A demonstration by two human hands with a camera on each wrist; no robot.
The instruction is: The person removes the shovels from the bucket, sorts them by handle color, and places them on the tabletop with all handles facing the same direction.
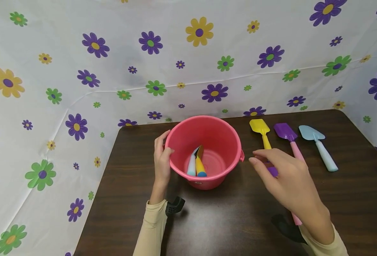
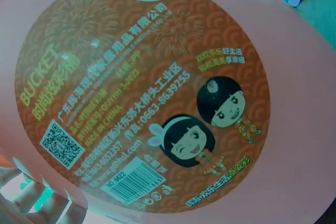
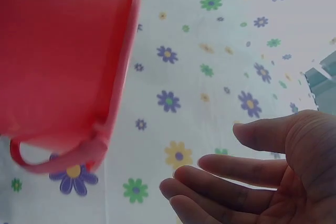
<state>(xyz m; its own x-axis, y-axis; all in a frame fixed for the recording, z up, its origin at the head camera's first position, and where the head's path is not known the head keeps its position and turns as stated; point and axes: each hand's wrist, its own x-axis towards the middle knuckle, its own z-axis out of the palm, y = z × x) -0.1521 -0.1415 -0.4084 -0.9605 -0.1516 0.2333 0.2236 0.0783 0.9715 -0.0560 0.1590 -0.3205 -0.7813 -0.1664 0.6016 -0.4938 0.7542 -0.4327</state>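
My left hand (image 1: 161,163) grips the left rim of a pink bucket (image 1: 183,137), its thumb over the edge and fingers outside. The left wrist view shows the bucket's round printed label (image 2: 142,98) up close. Inside lie two hand tools, one with a pale blue handle (image 1: 191,165) and one with a yellow, blue-tipped handle (image 1: 200,166). To the bucket's right, my right hand (image 1: 287,177) hovers with nothing held, fingers loosely bent and thumb apart. Beneath it a purple tool (image 1: 273,171) with a pink handle end (image 1: 296,218) is mostly hidden.
Right of the bucket, a yellow toy shovel (image 1: 259,126), a purple shovel (image 1: 284,131) with a pink handle and a light blue trowel (image 1: 326,156) lie in a row on the dark wooden table (image 1: 124,192). A flower-printed sheet (image 1: 118,46) hangs behind and beside the table.
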